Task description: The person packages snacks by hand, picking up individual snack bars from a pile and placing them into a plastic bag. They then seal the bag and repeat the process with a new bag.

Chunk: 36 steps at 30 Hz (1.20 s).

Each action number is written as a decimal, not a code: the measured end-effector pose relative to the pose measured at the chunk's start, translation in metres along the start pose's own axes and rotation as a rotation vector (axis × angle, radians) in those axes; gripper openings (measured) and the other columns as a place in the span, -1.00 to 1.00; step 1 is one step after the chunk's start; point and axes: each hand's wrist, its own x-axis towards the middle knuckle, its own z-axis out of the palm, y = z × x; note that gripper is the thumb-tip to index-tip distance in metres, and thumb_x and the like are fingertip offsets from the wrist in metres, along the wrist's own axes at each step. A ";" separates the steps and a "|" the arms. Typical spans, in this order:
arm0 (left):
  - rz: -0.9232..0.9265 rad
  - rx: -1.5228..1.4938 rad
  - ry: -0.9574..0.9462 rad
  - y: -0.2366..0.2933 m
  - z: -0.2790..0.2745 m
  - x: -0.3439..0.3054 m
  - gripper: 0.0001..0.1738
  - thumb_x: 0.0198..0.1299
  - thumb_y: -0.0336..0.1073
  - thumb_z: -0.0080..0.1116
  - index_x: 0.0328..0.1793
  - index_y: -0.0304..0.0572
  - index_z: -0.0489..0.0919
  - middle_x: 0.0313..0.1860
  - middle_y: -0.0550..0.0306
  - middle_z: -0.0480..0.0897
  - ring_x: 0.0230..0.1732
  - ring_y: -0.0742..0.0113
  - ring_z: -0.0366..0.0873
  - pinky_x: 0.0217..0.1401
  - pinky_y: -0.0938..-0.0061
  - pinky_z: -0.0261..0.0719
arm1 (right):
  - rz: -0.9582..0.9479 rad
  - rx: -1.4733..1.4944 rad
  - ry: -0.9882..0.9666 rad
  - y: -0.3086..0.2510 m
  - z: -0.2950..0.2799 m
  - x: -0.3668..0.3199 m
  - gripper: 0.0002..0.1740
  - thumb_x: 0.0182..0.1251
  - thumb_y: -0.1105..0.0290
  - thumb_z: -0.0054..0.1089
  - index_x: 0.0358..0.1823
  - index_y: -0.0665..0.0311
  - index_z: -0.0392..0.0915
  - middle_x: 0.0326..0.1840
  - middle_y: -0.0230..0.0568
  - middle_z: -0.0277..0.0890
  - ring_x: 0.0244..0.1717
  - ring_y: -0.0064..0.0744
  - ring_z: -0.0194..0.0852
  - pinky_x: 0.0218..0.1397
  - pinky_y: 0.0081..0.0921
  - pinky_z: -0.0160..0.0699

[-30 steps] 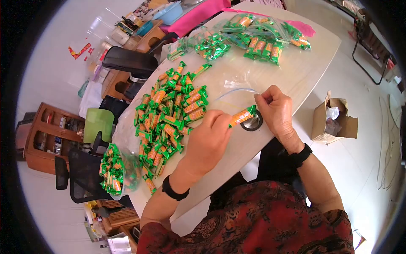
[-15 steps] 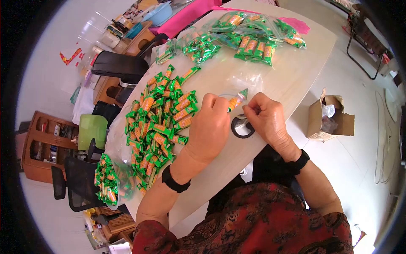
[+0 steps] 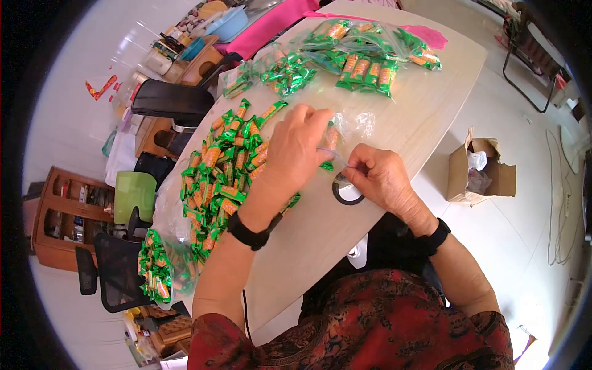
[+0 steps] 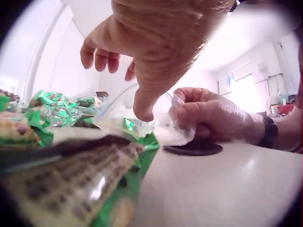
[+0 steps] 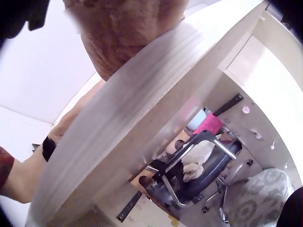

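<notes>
Spread over a clear plastic bag (image 3: 361, 125), my left hand (image 3: 295, 148) has its fingers loosely extended; the left wrist view shows the left hand (image 4: 147, 52) with thumb down by the bag's mouth. One green-orange packet (image 3: 332, 137) lies inside the bag, its lower end near the fingers. My right hand (image 3: 383, 179) pinches the bag's rim between thumb and fingers, also visible in the left wrist view as the right hand (image 4: 213, 116). A black ring (image 3: 347, 190) lies just below. The right wrist view shows only part of my right hand (image 5: 125, 35).
A heap of loose packets (image 3: 216, 172) spreads left of my left hand. Filled clear bags (image 3: 364, 52) lie at the table's far end, beside a pink sheet (image 3: 431, 36). Another filled bag (image 3: 155, 265) is at the left edge. A cardboard box (image 3: 478, 172) stands on the floor at right.
The packet that my left hand held is now in the bag, and that hand's fingers have loosened and moved up and left. My right hand has shifted left and slightly down, pinching the rim.
</notes>
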 end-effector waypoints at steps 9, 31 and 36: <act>-0.026 -0.267 -0.319 -0.014 0.013 -0.010 -0.32 -0.13 -0.58 0.26 0.25 -0.20 0.44 0.04 -0.07 0.51 0.04 -0.06 0.52 0.08 0.24 0.52 | -0.018 -0.025 0.033 0.000 0.001 0.000 -0.83 0.08 0.43 0.31 -0.44 0.25 0.45 -0.54 -0.15 0.52 -0.50 -0.07 0.55 -0.43 -0.25 0.52; -0.208 -0.063 -0.019 -0.004 -0.022 -0.027 -0.49 -0.01 -0.30 0.29 0.10 -0.16 0.40 -0.08 -0.17 0.55 -0.13 -0.16 0.55 -0.22 0.08 0.51 | 0.070 -0.046 0.070 0.000 0.004 0.000 -0.85 0.10 0.43 0.29 -0.42 0.28 0.47 -0.54 -0.08 0.54 -0.49 -0.06 0.57 -0.40 -0.29 0.55; -0.361 0.034 -0.410 0.024 -0.063 -0.097 -0.41 -0.02 -0.27 0.32 0.17 -0.17 0.40 -0.08 -0.06 0.49 -0.05 -0.09 0.51 -0.09 0.15 0.52 | 0.068 -0.066 0.078 -0.002 0.004 0.000 -0.85 0.10 0.44 0.29 -0.43 0.30 0.47 -0.55 -0.08 0.54 -0.50 -0.11 0.57 -0.41 -0.32 0.55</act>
